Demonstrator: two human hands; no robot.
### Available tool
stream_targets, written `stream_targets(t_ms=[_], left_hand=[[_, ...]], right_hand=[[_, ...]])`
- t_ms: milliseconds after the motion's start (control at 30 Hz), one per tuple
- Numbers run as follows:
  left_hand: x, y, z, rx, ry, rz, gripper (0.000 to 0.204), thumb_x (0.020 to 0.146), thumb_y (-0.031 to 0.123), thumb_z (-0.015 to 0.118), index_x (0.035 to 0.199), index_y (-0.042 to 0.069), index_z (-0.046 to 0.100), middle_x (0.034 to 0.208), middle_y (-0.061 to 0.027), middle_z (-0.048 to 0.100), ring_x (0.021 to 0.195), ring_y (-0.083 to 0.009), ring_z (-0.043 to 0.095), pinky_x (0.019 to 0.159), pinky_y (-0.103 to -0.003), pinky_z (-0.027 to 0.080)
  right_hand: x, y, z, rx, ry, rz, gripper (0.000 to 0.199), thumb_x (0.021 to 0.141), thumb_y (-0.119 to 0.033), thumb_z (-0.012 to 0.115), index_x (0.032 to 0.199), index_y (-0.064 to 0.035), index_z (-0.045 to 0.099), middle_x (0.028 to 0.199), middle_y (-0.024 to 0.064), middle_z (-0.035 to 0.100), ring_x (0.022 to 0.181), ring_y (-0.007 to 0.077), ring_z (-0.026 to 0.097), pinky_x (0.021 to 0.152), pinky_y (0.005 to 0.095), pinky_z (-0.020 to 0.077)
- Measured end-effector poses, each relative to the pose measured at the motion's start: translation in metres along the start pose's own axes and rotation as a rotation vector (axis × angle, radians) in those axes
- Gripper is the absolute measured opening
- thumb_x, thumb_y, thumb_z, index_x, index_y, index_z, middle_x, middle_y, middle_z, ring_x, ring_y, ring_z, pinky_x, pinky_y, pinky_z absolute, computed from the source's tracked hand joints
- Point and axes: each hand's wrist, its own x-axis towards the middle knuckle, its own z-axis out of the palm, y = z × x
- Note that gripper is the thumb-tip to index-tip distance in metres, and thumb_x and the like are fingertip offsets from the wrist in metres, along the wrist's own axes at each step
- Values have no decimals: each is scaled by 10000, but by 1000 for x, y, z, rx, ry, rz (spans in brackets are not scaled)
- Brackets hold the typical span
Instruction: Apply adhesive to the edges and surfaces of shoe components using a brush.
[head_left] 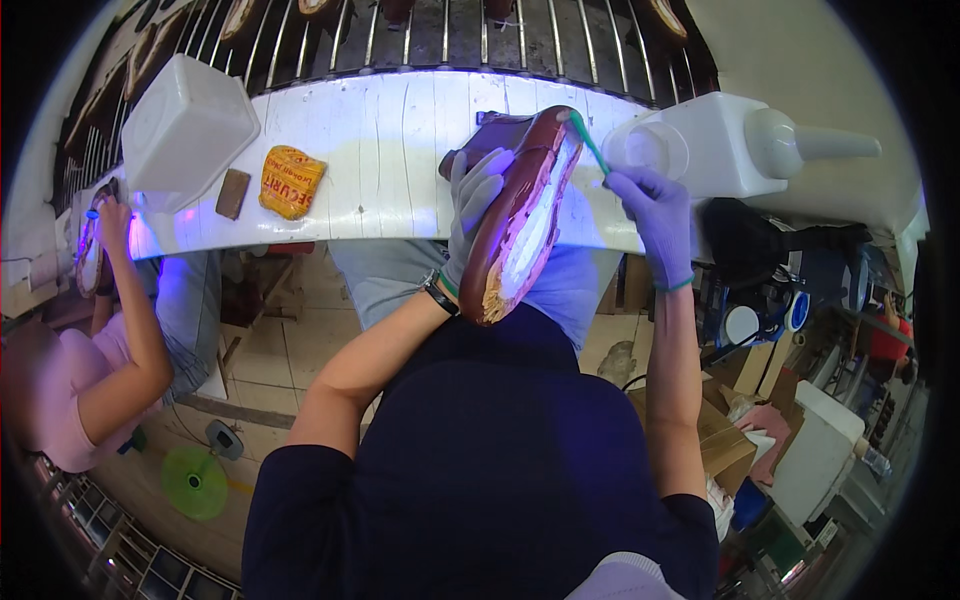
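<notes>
My gloved left hand (473,205) is closed round a glossy reddish-brown boot (490,225), steadying it from its left side. The boot's underside is turned up, showing a pale bottom (535,235) with a rough brown edge; its darker shaft (502,136) reaches back over the table. In my gloved right hand (650,205) is a thin green brush (588,143), gripped by its handle. Its tip meets the boot's far end, at the rim of the underside. The bristles are too small to make out.
A shallow translucent dish (650,150) sits by a white plastic jug (715,145) at right. Leftward are a yellow wrapped lump (292,182), a brown block (232,194) and a white container (185,130). Metal rollers (445,45) run behind the table (385,215). A co-worker (110,370) handles another shoe.
</notes>
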Motion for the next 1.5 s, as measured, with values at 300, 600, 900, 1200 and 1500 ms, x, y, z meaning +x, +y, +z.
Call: stream_targets(t_ms=[300, 600, 900, 1200, 1500], left_hand=[[20, 0, -7, 192, 136, 473, 757, 730, 241, 794, 1317, 79, 344, 1278, -186, 508, 1229, -331, 491, 1112, -571, 185], [12, 11, -7, -69, 3, 56, 818, 675, 293, 843, 1334, 65, 414, 1290, -157, 498, 1229, -319, 462, 1089, -515, 262], [-5, -12, -25, -114, -345, -74, 872, 683, 402, 791, 1342, 28, 360, 1291, -176, 478, 1198, -346, 472, 1080, -555, 244], [45, 67, -50, 25, -320, 168, 875, 683, 87, 829, 1402, 29, 333, 1387, -134, 429, 1265, -249, 461, 1066, -375, 377], [65, 114, -75, -240, -589, -51, 767, 718, 335, 785, 1354, 79, 441, 1247, -111, 544, 1110, -290, 526, 966, -395, 396]], right_hand=[[-63, -38, 6, -7, -323, -299, 214, 771, -25, 723, 984, -18, 725, 809, 41, 658, 688, 85, 571, 590, 234, 423], [-47, -31, 8, -9, -21, -248, 200, 792, -49, 717, 992, -38, 730, 797, 47, 657, 675, 81, 563, 591, 227, 419], [-80, -69, 11, -215, -418, -672, 236, 749, -46, 743, 985, -58, 734, 801, 61, 673, 657, 104, 599, 577, 243, 451], [-79, -95, 3, -234, -187, -572, 274, 695, 19, 740, 967, -4, 721, 792, 83, 657, 674, 136, 603, 605, 240, 449], [-76, -108, -22, -261, -188, -944, 282, 705, -61, 771, 984, -65, 731, 782, 80, 662, 624, 182, 623, 546, 270, 470]])
